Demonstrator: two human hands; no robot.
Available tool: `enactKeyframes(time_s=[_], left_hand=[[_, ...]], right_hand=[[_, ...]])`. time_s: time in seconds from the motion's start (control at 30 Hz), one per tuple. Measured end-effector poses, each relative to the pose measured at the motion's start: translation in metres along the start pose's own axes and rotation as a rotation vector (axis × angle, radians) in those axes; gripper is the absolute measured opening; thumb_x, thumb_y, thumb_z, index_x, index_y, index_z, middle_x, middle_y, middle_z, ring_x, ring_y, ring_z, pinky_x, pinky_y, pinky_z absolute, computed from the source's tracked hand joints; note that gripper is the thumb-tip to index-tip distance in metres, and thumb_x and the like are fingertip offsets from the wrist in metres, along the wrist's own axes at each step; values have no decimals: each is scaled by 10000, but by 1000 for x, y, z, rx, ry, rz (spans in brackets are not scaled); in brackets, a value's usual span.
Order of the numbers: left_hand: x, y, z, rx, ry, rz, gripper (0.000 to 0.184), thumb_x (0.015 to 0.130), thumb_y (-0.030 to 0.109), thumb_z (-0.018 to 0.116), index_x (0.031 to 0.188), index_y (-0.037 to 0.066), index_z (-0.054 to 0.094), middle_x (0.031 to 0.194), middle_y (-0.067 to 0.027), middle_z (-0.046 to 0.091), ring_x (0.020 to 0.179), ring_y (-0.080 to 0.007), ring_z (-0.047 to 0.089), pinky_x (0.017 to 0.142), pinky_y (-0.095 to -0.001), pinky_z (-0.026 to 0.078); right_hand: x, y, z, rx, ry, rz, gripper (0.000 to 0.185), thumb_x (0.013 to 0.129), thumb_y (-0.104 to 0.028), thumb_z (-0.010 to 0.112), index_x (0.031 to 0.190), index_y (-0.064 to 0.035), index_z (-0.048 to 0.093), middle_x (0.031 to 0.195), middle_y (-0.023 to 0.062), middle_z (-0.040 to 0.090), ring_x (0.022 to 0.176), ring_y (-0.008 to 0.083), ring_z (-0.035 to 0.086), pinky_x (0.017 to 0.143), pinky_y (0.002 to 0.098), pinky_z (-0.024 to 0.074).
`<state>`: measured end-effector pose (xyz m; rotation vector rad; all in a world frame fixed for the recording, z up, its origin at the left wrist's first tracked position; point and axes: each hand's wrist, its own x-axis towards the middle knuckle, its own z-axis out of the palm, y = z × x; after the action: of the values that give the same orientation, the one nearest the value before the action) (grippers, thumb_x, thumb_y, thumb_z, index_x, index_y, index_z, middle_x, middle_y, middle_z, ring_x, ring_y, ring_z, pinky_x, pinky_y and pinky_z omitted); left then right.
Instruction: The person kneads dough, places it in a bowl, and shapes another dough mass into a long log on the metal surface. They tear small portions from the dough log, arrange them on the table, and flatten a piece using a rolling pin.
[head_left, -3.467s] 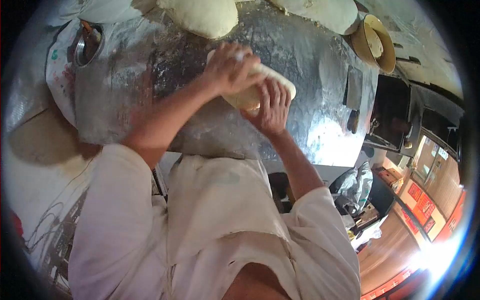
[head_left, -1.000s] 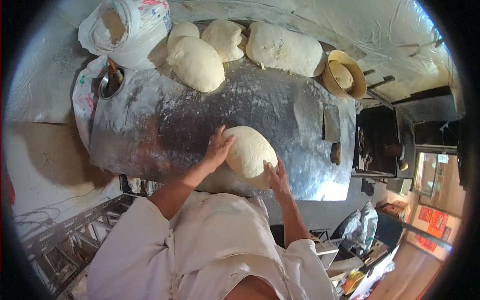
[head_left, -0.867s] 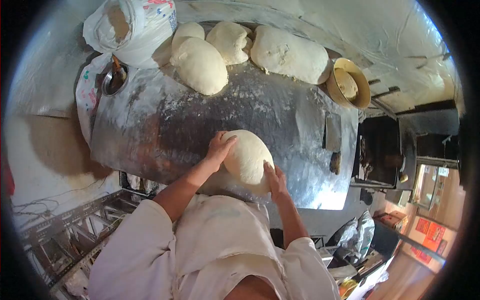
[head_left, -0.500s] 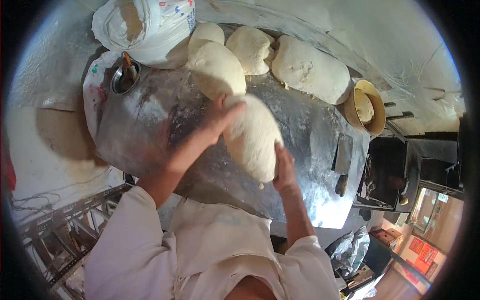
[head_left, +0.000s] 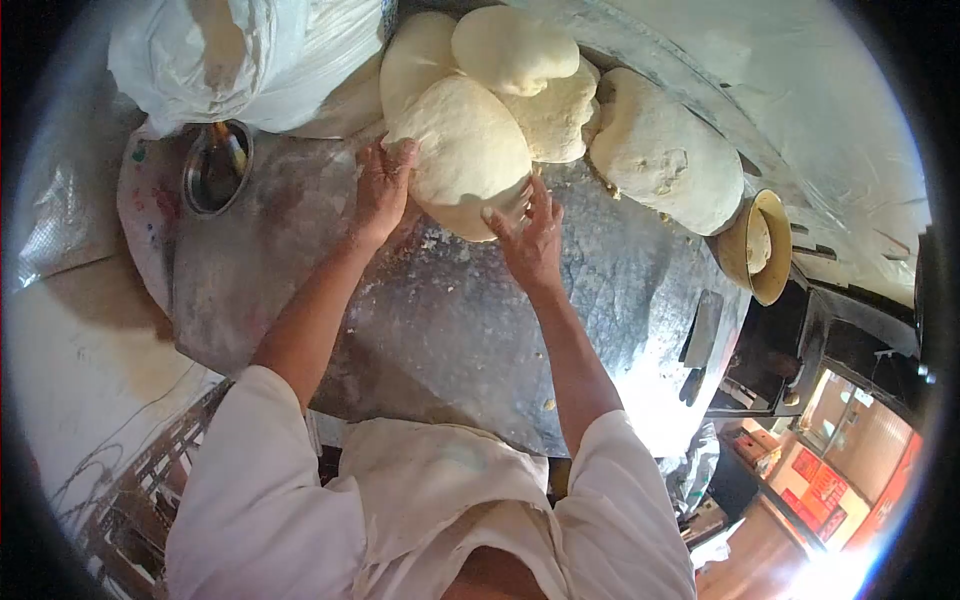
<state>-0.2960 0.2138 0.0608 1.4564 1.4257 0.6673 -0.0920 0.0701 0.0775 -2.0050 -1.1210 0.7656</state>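
Note:
A large, smooth lump of dough [head_left: 465, 150] lies at the front of a pile at the back of the worktable. My left hand [head_left: 385, 190] presses its fingertips to the lump's left edge. On the opposite side, my right hand [head_left: 530, 235] cups the lower right edge, fingers curved against it. The two hands hold this lump between them. Behind it, another dough lump [head_left: 515, 50] rests on top of the pile, over a rougher piece [head_left: 550, 115]. A further piece [head_left: 415, 60] sits at the back left, partly hidden.
A long dough slab [head_left: 665, 155] lies at the back right beside a yellowish bowl [head_left: 770, 245] with dough inside. A flat scraper [head_left: 703, 330] lies near the table's right edge. At the left stand a metal cup [head_left: 218, 170] and a white plastic sack [head_left: 250, 60]. Crumbs dot the metal tabletop [head_left: 440, 340].
The oblong dough lump held over the table has gone onto the back of the pile and been let go. Both hands now hold the front lump. The view has shifted somewhat.

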Motion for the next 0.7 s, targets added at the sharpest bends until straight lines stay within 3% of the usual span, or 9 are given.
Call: enactKeyframes(time_s=[0.1, 0.2, 0.27, 0.37, 0.4, 0.5, 0.57, 0.63, 0.7], left_hand=[[-15, 23, 2, -78, -39, 5, 731, 1025, 560, 546, 1472, -3, 413, 1384, -306, 483, 1314, -423, 508, 1088, -510, 412], [-14, 18, 15, -114, 72, -2, 659, 1028, 527, 571, 1399, -12, 491, 1291, -204, 573, 1203, -318, 579, 1017, -449, 460], [-11, 16, 20, -422, 31, 40, 585, 1024, 428, 605, 1389, -15, 494, 1265, -171, 616, 1142, -273, 616, 989, -419, 487], [-22, 49, 8, -458, -103, 65, 505, 1005, 336, 635, 1364, -2, 527, 1240, -137, 649, 1113, -215, 629, 967, -374, 504], [-31, 59, 6, -340, -52, 132, 410, 987, 280, 656, 1288, 10, 584, 1127, -92, 677, 1043, -184, 642, 909, -353, 520], [-48, 80, 1, -126, -43, 154, 325, 981, 246, 658, 1201, 10, 620, 1037, -81, 673, 991, -167, 638, 860, -368, 527], [-51, 103, 13, -81, 8, 190, 276, 968, 223, 665, 1156, 26, 624, 945, -110, 672, 891, -206, 669, 795, -402, 541], [-61, 125, 33, 8, 49, 430, 253, 968, 224, 659, 1152, 53, 633, 916, -153, 685, 853, -267, 702, 772, -427, 555], [-87, 136, 60, 108, -169, 509, 220, 972, 211, 643, 1153, 87, 640, 901, -164, 696, 831, -319, 715, 755, -449, 566]], right_hand=[[10, -14, 7, -69, 73, 68, 1030, 821, -605, 811, 1565, -52, 362, 1317, 254, 449, 1236, 405, 481, 1043, 517, 461], [14, -9, 16, -176, 113, 42, 1093, 790, -666, 804, 1573, -54, 350, 1366, 278, 414, 1283, 428, 469, 1072, 533, 447], [13, -21, 20, 142, 132, 259, 1101, 780, -668, 809, 1573, -49, 358, 1442, 281, 360, 1370, 437, 428, 1084, 542, 452], [22, 5, 24, 588, 57, 227, 1036, 825, -602, 800, 1577, -45, 356, 1470, 270, 394, 1400, 419, 434, 1086, 534, 465], [12, -17, 9, 672, -17, 197, 967, 874, -541, 775, 1577, -28, 353, 1475, 250, 448, 1357, 371, 491, 1051, 497, 489], [-9, -33, -13, 575, -100, 341, 936, 907, -503, 758, 1577, -5, 336, 1443, 241, 502, 1317, 339, 528, 1071, 457, 463], [-18, -38, -6, 643, -77, 326, 857, 940, -490, 729, 1564, -26, 368, 1403, 183, 547, 1288, 291, 544, 1073, 432, 454], [-27, -17, 8, 714, -71, 319, 780, 973, -477, 700, 1551, -48, 401, 1362, 126, 591, 1259, 243, 560, 1075, 407, 445], [-39, 46, 26, 876, -137, 200, 664, 1023, -460, 625, 1524, -68, 435, 1331, 89, 600, 1232, 239, 571, 1080, 394, 444]])
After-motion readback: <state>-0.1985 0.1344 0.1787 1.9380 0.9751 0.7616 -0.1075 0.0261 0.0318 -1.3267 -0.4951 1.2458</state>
